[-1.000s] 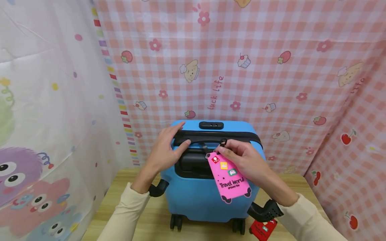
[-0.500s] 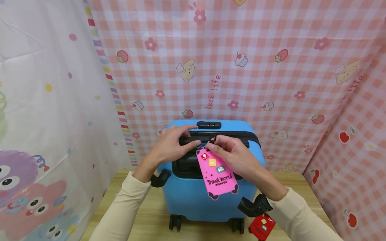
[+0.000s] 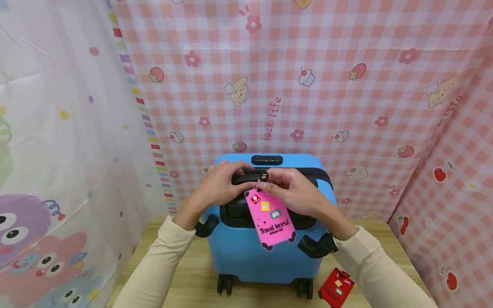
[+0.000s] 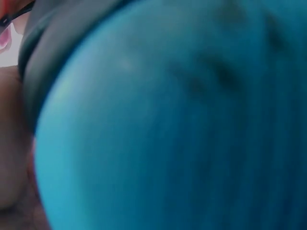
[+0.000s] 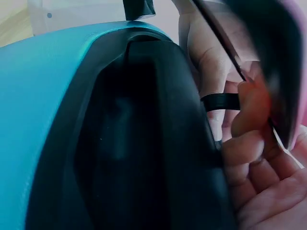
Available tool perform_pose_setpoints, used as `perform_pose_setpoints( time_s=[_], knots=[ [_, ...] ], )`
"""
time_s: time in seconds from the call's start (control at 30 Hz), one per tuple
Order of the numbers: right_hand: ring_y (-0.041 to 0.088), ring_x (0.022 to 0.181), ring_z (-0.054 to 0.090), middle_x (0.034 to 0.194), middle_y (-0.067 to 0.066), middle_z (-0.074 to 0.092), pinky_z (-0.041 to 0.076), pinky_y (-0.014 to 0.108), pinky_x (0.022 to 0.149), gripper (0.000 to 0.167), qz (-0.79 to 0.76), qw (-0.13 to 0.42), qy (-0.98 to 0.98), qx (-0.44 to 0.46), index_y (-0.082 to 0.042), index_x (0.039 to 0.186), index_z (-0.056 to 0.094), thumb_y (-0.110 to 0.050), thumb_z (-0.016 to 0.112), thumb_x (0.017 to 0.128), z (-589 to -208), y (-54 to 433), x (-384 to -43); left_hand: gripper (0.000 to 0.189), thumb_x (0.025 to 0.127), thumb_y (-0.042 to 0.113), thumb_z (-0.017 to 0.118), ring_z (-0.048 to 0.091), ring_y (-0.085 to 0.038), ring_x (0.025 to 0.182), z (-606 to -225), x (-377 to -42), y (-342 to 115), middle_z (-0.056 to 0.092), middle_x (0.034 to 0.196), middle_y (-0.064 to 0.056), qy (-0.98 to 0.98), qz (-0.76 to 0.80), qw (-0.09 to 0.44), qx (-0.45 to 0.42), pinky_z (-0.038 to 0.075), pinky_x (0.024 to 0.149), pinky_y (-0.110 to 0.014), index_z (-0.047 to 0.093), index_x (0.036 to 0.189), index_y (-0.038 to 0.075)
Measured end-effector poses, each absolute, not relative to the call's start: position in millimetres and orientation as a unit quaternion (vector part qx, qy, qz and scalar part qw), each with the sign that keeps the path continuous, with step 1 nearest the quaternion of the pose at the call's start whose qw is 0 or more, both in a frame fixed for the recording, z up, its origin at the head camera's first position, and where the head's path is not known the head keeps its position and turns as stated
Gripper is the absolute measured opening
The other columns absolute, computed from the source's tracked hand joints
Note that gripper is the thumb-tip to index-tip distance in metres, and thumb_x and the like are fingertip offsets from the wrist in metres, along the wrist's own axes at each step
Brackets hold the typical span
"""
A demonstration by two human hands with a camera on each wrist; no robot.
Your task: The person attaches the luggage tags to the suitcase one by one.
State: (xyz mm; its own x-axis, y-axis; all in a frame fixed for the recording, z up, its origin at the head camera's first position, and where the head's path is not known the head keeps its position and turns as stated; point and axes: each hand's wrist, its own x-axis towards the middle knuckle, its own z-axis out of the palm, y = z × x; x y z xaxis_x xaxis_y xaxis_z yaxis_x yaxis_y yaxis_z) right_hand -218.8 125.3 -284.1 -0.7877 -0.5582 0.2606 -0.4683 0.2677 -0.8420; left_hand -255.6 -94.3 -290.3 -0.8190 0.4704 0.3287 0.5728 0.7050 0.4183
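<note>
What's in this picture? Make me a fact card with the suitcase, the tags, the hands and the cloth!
suitcase: blue, upright on a wooden surface
pink tag: hangs tilted in front of the suitcase
red tag: lying on the wooden surface
right hand: pinches the top of the pink tag
left hand: near the suitcase's top; its grip is unclear
cloth: pink checks, strawberries, cupcakes

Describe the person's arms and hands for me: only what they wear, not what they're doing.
The sleeves are long, plain and cream, ending short of the hands. The left hand and right hand are bare, with no gloves. A black, angular mount juts out near each wrist, probably for the wrist camera; I can't make out any cables or markings.
</note>
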Motion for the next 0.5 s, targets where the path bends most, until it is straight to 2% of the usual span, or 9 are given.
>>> perform_pose_setpoints(
  time_s=[0.27,0.5],
  knots=[
    [0.022,0.065,0.062,0.078,0.010,0.062,0.052,0.028,0.058,0.015,-0.537,0.061,0.767,-0.345,-0.004,0.099,0.066,-0.016,0.057,0.101,-287.8,121.1,-222.4,0.038,0.087,0.032,0.078,0.062,-0.016,0.089,-291.8,-259.7,-95.9,0.070,0.095,-0.002,-0.900,-0.333,0.077,-0.270,0.049,0.081,-0.036,0.068,0.120,0.018],
    [0.022,0.067,0.062,0.080,0.009,0.063,0.053,0.029,0.060,0.014,-0.533,0.064,0.758,-0.370,-0.004,0.101,0.066,-0.013,0.056,0.101,-288.1,119.8,-224.3,0.033,0.088,0.027,0.077,0.063,-0.016,0.091,-291.3,-259.1,-92.8,0.069,0.097,0.000,-0.885,-0.393,0.033,-0.247,0.051,0.083,-0.037,0.069,0.118,0.019]
  ],
)
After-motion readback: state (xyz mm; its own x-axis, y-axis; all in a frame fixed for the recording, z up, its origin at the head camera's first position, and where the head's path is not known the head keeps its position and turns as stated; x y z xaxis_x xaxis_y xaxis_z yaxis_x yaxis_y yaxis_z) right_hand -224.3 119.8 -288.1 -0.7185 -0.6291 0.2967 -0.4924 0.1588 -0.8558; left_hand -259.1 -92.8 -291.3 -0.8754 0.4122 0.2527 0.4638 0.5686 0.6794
